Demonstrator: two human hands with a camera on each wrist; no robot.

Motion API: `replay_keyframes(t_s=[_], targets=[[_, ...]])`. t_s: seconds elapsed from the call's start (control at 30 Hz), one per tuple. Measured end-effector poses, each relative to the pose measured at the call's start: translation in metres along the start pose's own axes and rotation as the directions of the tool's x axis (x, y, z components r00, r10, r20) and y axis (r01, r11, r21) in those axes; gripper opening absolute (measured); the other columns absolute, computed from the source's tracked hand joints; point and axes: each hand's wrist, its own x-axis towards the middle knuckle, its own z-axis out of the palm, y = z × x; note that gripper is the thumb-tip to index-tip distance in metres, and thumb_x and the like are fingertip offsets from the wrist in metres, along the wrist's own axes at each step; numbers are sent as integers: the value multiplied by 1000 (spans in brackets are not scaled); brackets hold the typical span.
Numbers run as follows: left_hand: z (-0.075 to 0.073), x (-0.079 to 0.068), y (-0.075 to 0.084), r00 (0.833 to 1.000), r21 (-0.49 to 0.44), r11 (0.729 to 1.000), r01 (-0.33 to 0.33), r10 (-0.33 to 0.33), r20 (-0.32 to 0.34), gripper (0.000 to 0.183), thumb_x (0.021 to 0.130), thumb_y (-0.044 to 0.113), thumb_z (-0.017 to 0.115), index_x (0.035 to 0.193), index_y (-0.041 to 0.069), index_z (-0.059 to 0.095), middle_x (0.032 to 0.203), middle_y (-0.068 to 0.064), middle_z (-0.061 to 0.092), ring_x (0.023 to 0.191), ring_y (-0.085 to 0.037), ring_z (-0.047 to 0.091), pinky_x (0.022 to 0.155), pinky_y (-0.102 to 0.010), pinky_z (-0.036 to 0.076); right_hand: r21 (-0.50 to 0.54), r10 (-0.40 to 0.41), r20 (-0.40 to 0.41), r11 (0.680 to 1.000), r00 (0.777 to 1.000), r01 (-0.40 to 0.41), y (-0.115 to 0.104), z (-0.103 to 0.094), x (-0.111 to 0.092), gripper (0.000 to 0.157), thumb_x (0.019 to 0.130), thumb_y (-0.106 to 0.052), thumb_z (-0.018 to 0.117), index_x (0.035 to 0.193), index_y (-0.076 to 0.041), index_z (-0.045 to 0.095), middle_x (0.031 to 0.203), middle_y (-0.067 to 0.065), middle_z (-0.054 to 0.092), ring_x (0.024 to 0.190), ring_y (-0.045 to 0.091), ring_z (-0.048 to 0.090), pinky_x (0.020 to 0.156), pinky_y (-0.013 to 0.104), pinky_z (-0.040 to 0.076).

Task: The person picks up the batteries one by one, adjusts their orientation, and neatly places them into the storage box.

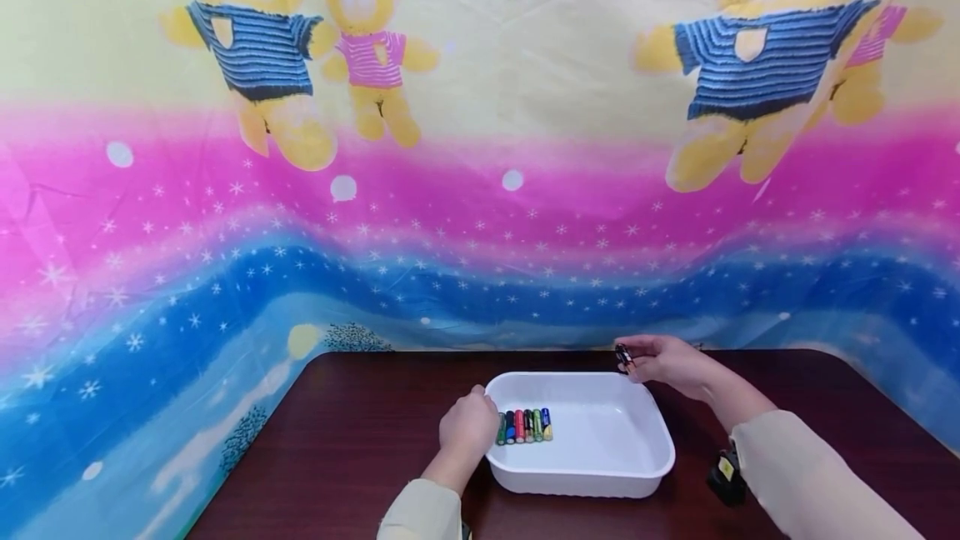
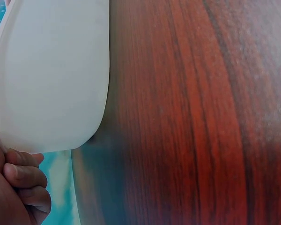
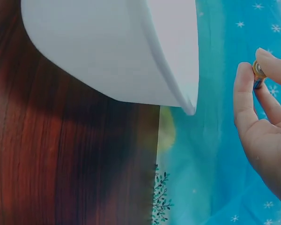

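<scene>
A white plastic tray [image 1: 581, 483] stands on the dark wood table. Inside it, against the left side, several batteries [image 1: 519, 427] in different colours lie side by side in a row. My left hand [image 1: 470, 423] grips the tray's left rim; the left wrist view shows its curled fingers [image 2: 25, 176] at the tray's corner. Above the tray's far right corner, my right hand [image 1: 666, 363] pinches a battery [image 1: 625, 358] between thumb and fingertips. In the right wrist view that battery [image 3: 258, 70] shows its gold-coloured end.
The brown wood-grain table [image 1: 360, 440] extends to both sides of the tray. A black object with a yellow label [image 1: 726, 477] is beside the right sleeve [image 1: 810, 465]. Behind the table hangs a cloth [image 1: 480, 215] printed with bears and snowflakes.
</scene>
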Motion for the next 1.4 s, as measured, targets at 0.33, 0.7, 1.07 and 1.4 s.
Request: replay_keyframes(t_s=[0.33,0.7,1.07,1.4], targets=[[-1,1,0,1000,-2,1000,6,-6,2,38,93,27,52,122,2,57,102,-14,65,84,-25,62,72,-44,52,5,6,-9,1000,1000,-6,-10,6,8,65,79,7,64,137,6,36,120,21,51,101,23,57,87,41,48],[-2,0,-1,1000,-3,1000,8,-8,1,39,92,26,53,122,2,57,104,-15,65,86,-26,62,74,-45,52,32,-9,-7,999,1000,10,-9,14,23,66,78,9,64,137,6,35,123,20,50,103,24,56,85,40,49],[-2,0,1,1000,-13,1000,10,-10,7,38,93,26,52,123,2,57,105,-14,65,86,-26,62,74,-44,52,85,-13,6,996,1000,12,-11,20,35,67,79,9,63,139,6,33,117,20,51,99,23,56,86,40,48],[-2,1,1,1000,-11,1000,-4,4,-3,38,93,26,52,122,2,57,104,-14,65,86,-26,62,74,-44,52,116,-61,24,992,998,57,-10,25,44,66,82,8,60,140,7,29,114,20,51,99,22,56,89,44,46]])
